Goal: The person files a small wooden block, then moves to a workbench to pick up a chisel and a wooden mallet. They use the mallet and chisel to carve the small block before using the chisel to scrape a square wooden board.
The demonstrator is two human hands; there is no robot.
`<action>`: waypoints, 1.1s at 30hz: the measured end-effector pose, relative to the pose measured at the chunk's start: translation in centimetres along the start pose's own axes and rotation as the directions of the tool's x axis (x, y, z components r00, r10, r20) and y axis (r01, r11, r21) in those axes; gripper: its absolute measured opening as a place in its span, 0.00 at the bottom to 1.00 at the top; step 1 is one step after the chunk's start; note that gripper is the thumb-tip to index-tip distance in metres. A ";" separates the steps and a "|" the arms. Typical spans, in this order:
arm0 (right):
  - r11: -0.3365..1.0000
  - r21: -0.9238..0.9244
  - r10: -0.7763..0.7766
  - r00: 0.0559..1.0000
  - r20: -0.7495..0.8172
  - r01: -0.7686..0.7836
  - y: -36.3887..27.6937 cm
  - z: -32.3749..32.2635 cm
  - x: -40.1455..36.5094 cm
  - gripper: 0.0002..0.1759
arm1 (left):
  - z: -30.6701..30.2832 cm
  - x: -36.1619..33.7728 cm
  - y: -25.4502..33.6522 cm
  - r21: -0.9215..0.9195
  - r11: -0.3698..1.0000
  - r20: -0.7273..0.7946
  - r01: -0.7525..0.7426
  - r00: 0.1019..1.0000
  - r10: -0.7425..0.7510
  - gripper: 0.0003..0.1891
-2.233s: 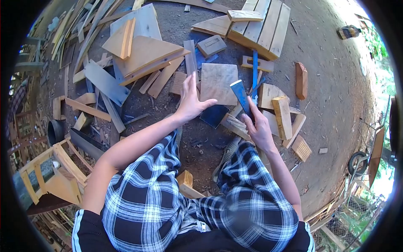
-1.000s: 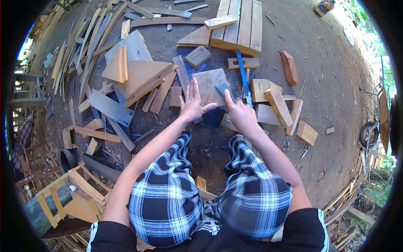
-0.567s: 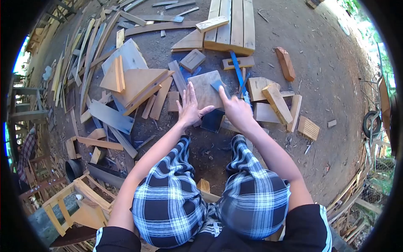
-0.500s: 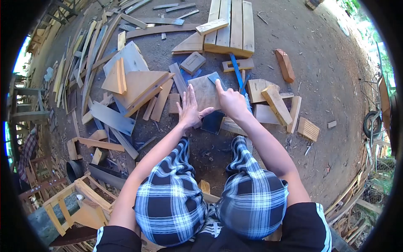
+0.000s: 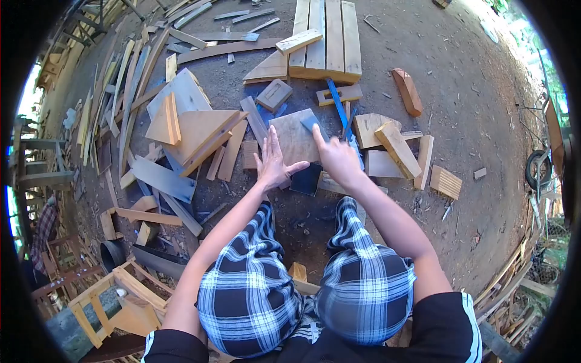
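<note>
A square wooden board lies in front of me on a low support that I cannot make out. My left hand rests open along its lower left side, thumb and fingers spread against the edge. On the board's right part, my right hand presses a blue-grey piece of sandpaper, index finger stretched over it and the other fingers curled. The hand covers part of the sandpaper. Just below the board is a dark square sheet.
Beyond the board lie a wooden hand plane, a blue strip and a slatted wooden piece. Stacked boards stand to the left. Wood blocks lie to the right, with a reddish block farther out.
My right hand has drawn the sandpaper slightly down from the board's upper right corner. My left hand still braces the board, fingers spread.
</note>
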State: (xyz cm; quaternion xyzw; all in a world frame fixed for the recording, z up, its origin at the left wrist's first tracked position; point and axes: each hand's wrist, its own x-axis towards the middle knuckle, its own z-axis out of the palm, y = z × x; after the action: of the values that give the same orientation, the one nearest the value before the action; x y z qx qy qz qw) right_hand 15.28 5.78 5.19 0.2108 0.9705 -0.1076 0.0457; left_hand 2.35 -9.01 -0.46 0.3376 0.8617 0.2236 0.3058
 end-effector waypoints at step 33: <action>1.000 0.013 0.006 0.999 -0.039 -0.005 0.7 0.6 -1.0 0.38 | 1.1 -0.2 0.4 -0.092 0.995 -0.089 0.029 0.995 -0.038 0.75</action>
State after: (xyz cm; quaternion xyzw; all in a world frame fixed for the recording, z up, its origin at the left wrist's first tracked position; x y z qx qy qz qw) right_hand 16.48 5.91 4.60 0.2157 0.9699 -0.1095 0.0256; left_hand 3.42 -8.68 -0.96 0.2983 0.8691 0.2724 0.2854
